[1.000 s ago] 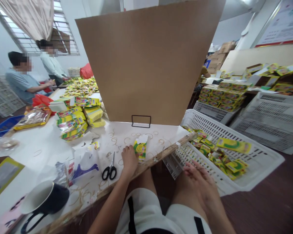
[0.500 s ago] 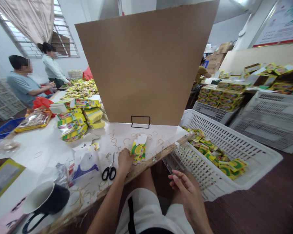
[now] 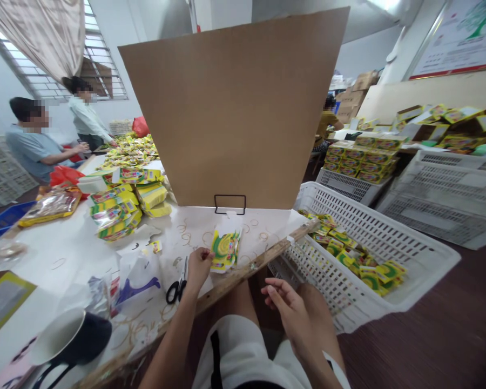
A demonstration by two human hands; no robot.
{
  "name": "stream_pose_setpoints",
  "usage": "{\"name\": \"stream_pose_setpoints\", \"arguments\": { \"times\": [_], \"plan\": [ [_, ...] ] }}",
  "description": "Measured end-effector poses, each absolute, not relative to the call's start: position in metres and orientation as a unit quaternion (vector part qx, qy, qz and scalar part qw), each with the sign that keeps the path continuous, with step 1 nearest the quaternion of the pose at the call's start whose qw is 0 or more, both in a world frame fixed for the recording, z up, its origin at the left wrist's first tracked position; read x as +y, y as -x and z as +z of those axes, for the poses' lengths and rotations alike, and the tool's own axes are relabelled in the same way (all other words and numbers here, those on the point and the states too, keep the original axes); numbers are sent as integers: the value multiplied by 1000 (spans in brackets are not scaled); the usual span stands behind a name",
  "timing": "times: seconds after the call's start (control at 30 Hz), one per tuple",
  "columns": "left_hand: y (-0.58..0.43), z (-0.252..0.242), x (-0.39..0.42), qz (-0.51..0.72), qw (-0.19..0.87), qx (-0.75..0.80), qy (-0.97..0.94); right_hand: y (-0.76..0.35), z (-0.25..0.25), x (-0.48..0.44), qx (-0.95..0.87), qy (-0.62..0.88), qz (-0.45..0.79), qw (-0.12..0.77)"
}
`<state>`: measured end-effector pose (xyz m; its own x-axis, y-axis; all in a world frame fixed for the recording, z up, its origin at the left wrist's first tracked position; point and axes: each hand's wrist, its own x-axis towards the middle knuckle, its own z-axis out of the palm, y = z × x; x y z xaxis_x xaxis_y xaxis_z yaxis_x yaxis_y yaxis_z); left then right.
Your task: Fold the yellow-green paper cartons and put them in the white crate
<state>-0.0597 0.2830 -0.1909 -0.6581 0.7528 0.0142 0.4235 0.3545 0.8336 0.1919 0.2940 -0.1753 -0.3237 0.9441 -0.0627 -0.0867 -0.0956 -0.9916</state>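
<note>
Moved my right hand [image 3: 287,303] from the crate [image 3: 431,259] toward the worktop's [image 3: 262,261] near edge; looks empty, so it's free, fingers [image 3: 282,287] loosely open. Left hand [image 3: 198,265] curls at the yellow packaging [image 3: 225,249] by that edge; can't tell if gripping.

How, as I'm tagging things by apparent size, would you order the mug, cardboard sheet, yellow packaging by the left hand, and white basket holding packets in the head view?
Cardboard sheet
White basket
Mug, possibly enlarged by nearness
Yellow packaging

The white table [image 3: 73,243] carries a yellow packet [image 3: 225,251], scissors [image 3: 182,280] and a dark mug [image 3: 87,336].
</note>
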Motion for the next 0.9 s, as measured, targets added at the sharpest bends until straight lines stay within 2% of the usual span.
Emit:
{"name": "stream_pose_setpoints", "arguments": {
  "times": [0.17, 0.3, 0.43, 0.53, 0.63, 0.7, 0.8, 0.9],
  "plan": [
    [62, -192, 278, 437, 167, 807, -361, -149, -168, 305, -587, 351, 613, 397],
    [58, -179, 266, 426, 95, 829, -350, -132, -164, 303, -624, 346, 582, 390],
    [41, -157, 250, 448, 40, 817, -361, -142, -153, 293, -654, 362, 534, 396],
    [19, -140, 238, 479, 32, 789, -383, -152, -139, 288, -717, 334, 441, 425],
    [-8, -127, 229, 498, 64, 751, -428, -157, -126, 288, -786, 271, 309, 462],
    [-24, -121, 224, 503, 95, 719, -471, -158, -122, 289, -800, 256, 280, 466],
    [-41, -119, 219, 530, 156, 661, -507, -162, -118, 290, -786, 290, 319, 442],
    [-50, -124, 216, 553, 275, 609, -498, -167, -114, 286, -728, 343, 397, 441]
  ]
}}
